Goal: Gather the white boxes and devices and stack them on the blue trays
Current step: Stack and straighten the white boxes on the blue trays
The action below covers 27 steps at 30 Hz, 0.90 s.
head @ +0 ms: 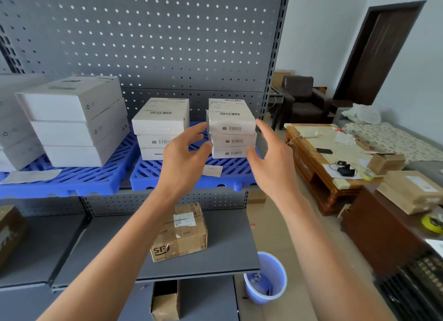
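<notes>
Two stacks of three small white boxes stand on the right blue tray (182, 176): a left stack (159, 126) and a right stack (231, 128). My left hand (184, 157) hovers in front of the gap between them, fingers loosely spread, its fingertips near the right stack's left side. My right hand (271, 157) is held open just right of that stack, fingertips close to the top box's corner. Neither hand grips anything. On the left blue tray (72, 176) sit larger white boxes (76, 119) in a stack of three.
A grey pegboard backs the shelf. A paper slip (212, 170) lies on the right tray. Below, a brown SF carton (181, 234) sits on the grey lower shelf (227, 248). A blue bin (266, 277) stands on the floor; a wooden table (318, 167) is to the right.
</notes>
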Tool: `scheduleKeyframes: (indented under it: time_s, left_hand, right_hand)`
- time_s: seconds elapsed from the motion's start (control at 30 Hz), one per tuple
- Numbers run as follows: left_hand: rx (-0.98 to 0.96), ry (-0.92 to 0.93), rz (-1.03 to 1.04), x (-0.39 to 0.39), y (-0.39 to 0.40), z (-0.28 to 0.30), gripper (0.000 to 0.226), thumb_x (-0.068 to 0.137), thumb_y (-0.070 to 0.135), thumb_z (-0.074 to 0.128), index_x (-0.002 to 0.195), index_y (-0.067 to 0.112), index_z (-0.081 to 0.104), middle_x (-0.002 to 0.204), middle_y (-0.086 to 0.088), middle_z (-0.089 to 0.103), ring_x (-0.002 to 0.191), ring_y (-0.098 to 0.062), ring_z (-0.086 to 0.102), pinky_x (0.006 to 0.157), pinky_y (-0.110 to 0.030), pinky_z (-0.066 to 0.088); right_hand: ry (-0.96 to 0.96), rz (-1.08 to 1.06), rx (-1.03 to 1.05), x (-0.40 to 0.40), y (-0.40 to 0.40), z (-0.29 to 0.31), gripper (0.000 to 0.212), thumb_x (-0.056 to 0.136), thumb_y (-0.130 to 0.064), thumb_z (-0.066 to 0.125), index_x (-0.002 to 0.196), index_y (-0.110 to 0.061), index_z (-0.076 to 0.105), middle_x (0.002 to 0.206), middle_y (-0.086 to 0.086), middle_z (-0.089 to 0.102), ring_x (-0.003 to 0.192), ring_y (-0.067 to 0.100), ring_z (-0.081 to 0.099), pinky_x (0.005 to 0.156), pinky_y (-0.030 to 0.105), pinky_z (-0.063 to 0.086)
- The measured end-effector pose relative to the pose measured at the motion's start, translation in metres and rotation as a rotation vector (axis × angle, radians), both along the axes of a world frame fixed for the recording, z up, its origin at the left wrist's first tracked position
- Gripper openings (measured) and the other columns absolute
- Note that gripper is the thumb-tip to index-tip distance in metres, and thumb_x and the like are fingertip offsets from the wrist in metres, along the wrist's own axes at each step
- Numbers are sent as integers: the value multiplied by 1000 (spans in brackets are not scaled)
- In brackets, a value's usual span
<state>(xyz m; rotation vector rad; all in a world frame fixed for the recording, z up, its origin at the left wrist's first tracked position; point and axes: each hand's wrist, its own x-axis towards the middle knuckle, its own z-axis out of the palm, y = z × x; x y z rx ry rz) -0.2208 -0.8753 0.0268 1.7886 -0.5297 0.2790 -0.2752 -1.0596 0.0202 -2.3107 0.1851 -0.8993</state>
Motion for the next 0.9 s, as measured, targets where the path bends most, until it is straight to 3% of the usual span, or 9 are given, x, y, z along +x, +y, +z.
scheduleKeyframes:
  time_s: [0.1,0.17,0.23,0.33,0.43,0.6,0.73,0.83,0.9]
  left_hand:
    - [3,11,-54,-2,2,6,36,100,10,59,129,32,60,102,46,56,104,21,54,73,3,41]
    - [14,9,-85,-2,3,5,38,100,8,58,129,33,58,97,50,53,98,28,52,75,5,40]
    - [20,3,-103,1,2,2,40,100,9,59,138,23,59,104,45,53,99,30,51,78,5,39]
    - [26,-4,-120,4,0,-2,40,100,12,58,140,20,60,116,33,62,116,12,57,84,1,43]
    - [12,8,-121,4,-4,-6,42,100,13,58,142,18,57,126,21,63,124,-1,57,86,1,43]
    - [-16,8,-98,3,-9,-8,42,100,12,58,142,18,58,123,26,63,123,1,58,86,-2,46]
    - [-64,13,-45,-4,-12,-7,40,100,14,57,140,18,60,130,12,67,121,2,59,90,-6,48]
    - [-89,26,-1,-12,-12,0,42,101,8,55,120,45,61,100,43,65,106,18,59,80,-3,47]
    - [-65,32,-3,-15,-13,3,48,101,6,54,113,52,55,92,51,60,101,22,58,76,2,42]
  right_hand:
    - [45,28,75,3,6,0,64,96,-12,63,152,-29,36,142,-14,53,124,-4,44,83,-1,39]
    - [64,51,133,7,7,-1,67,96,-12,63,153,-31,34,141,-15,56,125,-1,49,93,13,48]
    - [63,57,194,10,8,-3,70,95,-12,63,155,-30,31,140,-17,56,127,-2,50,101,22,48]
    - [47,62,296,9,8,-1,65,94,-6,62,151,-27,40,133,-21,59,118,-13,52,89,3,42]
    - [43,90,301,7,4,1,54,93,-4,60,140,-30,51,124,-25,63,110,-19,54,78,-1,42]
    - [44,135,283,5,1,0,49,94,-6,61,136,-33,54,124,-25,64,109,-19,53,76,-2,42]
    - [42,157,255,4,-2,-1,48,95,-6,60,136,-31,54,126,-22,65,109,-18,54,74,-4,40]
    - [33,166,252,6,-4,-1,52,93,-6,60,136,-34,52,126,-23,64,114,-12,57,77,-2,43]
    - [25,177,252,8,-5,-1,52,92,-4,60,135,-33,51,126,-22,65,114,-11,57,79,2,47]
